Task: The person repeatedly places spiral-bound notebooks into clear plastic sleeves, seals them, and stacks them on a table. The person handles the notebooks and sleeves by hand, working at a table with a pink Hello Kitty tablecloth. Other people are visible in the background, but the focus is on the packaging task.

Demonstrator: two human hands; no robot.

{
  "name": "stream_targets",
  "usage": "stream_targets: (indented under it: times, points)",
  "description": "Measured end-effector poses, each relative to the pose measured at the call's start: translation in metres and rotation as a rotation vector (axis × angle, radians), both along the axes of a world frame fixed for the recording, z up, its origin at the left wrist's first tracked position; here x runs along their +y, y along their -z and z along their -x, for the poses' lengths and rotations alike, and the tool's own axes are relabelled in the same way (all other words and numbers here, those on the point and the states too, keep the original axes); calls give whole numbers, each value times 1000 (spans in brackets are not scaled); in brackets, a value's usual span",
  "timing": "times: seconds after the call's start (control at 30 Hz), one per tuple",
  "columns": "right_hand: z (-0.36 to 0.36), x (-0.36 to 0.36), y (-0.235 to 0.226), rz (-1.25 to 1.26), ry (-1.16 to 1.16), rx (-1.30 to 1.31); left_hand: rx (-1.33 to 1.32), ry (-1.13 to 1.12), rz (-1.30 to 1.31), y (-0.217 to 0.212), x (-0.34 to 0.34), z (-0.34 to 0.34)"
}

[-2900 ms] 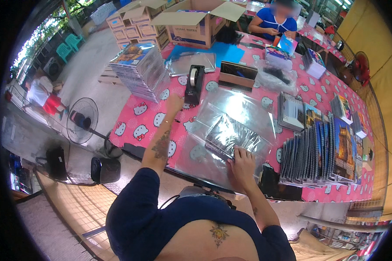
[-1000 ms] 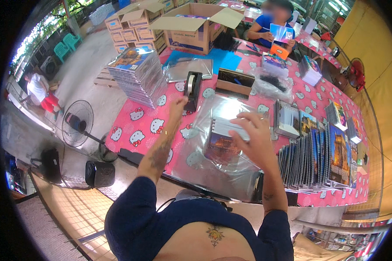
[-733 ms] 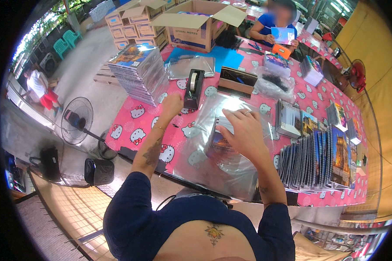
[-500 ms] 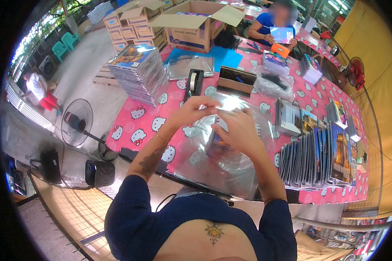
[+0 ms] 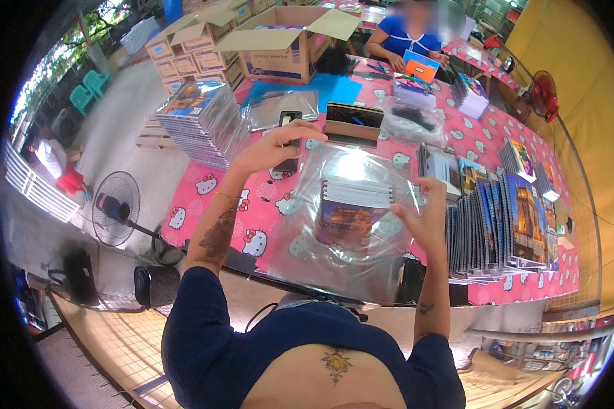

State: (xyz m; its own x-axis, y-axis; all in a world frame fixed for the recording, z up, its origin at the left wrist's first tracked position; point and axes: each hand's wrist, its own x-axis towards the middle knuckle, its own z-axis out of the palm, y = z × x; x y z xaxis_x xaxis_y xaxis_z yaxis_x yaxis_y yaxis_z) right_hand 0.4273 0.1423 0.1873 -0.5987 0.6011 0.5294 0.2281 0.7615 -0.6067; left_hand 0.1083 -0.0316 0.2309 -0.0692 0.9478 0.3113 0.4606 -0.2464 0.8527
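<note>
Left hand (image 5: 269,148) is up over the tape dispenser (image 5: 288,165), fingers curved, thumb apart, not gripping anything I can make out. Right hand (image 5: 426,215) is just right of the notebook (image 5: 348,221), thumb pointing in at it, also loose; can't tell if it's touching the plastic (image 5: 331,269) there. Notebook's lying flat on the desk (image 5: 211,213) amid that clear plastic, spiral edge away from the person. Too much glare to say if it's on top of the sheet or under a layer.

Handling-wise, I'd guess the notebook is light, bendy but with some body, nothing fragile except maybe the spiral if you squash it. Take it by the two side edges, keep off the coils. Plastic's the annoying bit: looks thin, slippery and already wrinkled, so I'd expect it to slide around and cling. Pinch it near a corner and keep a flat palm on the notebook so it doesn't skate. Wrapped stack (image 5: 201,129) sits off to the left, loose row (image 5: 488,221) to the right.
</note>
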Motion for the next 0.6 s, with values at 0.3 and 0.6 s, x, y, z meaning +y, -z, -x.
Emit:
stream_targets:
  times: [0.3, 0.6]
  points:
    - [15, 17, 42, -270, -404, -236, 493, 88, -100, 11, 54, -22]
    - [26, 15, 58, -208, -512, -344, 704, -259, -148, 81, 85, -75]
